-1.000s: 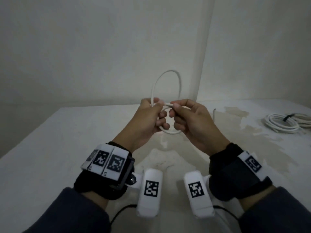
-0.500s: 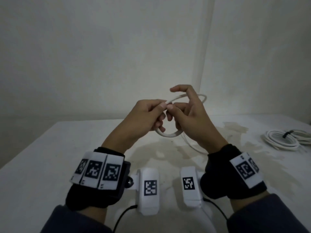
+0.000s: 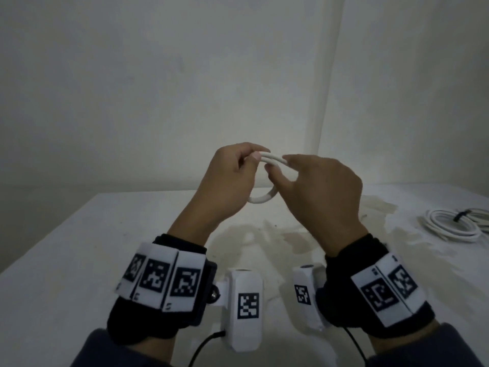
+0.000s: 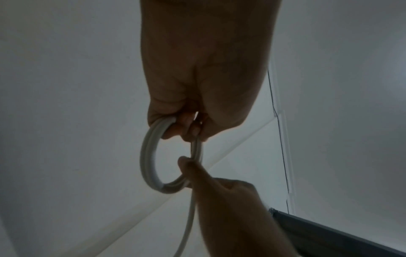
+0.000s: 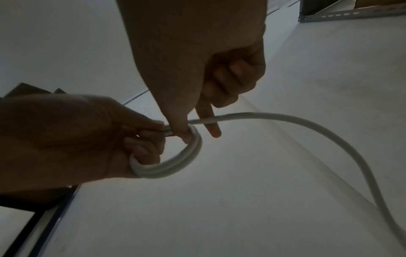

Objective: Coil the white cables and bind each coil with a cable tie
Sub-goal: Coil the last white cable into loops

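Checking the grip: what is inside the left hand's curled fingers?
The left hand grips the white cable coil, its fingers hooked through the loops. How many loops are in there, and the cable's end, are covered by the fingers.

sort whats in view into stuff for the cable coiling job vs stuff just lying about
For the job:
left hand gripping the small coil
right hand pinching the loose cable
table

Lying about:
finished coil, already bound with a black tie
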